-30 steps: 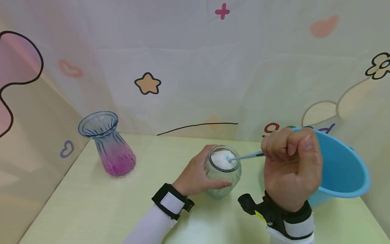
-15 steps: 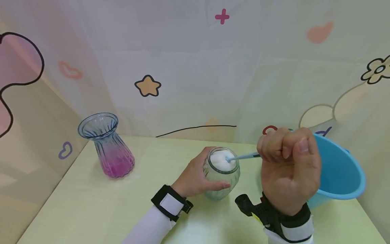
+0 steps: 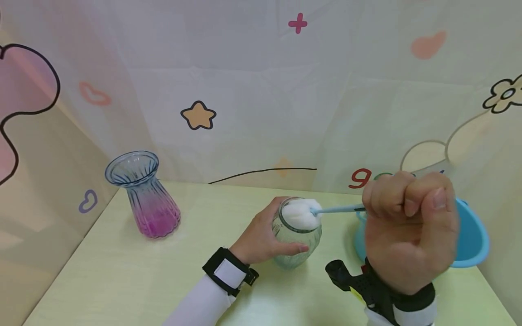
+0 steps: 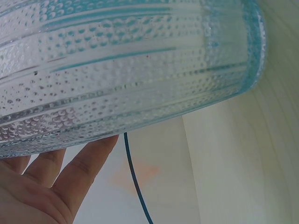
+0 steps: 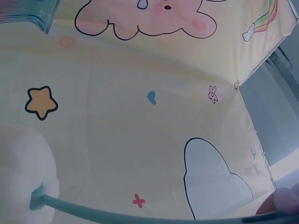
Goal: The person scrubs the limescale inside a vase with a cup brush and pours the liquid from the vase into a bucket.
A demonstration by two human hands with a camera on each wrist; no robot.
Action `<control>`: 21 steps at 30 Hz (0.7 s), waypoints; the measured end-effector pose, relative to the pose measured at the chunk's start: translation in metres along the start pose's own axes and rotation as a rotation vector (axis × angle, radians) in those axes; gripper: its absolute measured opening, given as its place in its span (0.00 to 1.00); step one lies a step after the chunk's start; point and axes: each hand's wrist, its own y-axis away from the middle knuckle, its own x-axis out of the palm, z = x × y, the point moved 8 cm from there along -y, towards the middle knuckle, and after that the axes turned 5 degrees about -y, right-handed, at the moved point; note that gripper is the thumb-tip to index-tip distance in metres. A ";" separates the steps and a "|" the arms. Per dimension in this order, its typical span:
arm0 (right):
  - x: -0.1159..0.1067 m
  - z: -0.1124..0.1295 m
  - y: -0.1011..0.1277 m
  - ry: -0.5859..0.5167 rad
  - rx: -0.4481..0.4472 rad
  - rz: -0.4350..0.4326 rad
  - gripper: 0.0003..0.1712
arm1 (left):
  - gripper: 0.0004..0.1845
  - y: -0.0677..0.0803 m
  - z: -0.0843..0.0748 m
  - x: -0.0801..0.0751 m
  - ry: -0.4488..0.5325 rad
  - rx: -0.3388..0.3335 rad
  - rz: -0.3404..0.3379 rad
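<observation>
Glass jar point(image 3: 296, 242) in left hand point(image 3: 261, 235), sponge brush point(image 3: 302, 213) at its mouth

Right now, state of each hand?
Left hand: grips the clear glass jar.
Right hand: fist closed round the blue brush handle; white sponge head at the jar mouth.

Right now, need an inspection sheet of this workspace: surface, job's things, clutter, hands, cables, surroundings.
Surface: pale green table.
Job's things: clear ribbed glass jar upright; white sponge brush head at the jar's mouth, partly above the rim, on a light blue handle.
Clutter: blue-to-pink glass vase upright at far left; blue basin at right, partly hidden behind the right hand.
Hands: left hand grips the jar's side; right hand fisted round the brush handle.
Cables: nothing seen.
Surroundings: cartoon-printed cloth backdrop behind and at both sides.
</observation>
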 end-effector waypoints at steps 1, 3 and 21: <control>-0.001 0.002 0.000 -0.024 -0.003 -0.006 0.19 | 0.46 0.000 0.001 0.000 -0.001 -0.002 0.000; -0.002 0.005 0.001 -0.054 -0.016 -0.018 0.19 | 0.46 0.000 0.001 0.000 -0.001 -0.008 0.001; -0.016 0.040 0.000 -0.183 -0.107 -0.060 0.21 | 0.47 0.001 0.000 -0.001 -0.034 0.003 0.001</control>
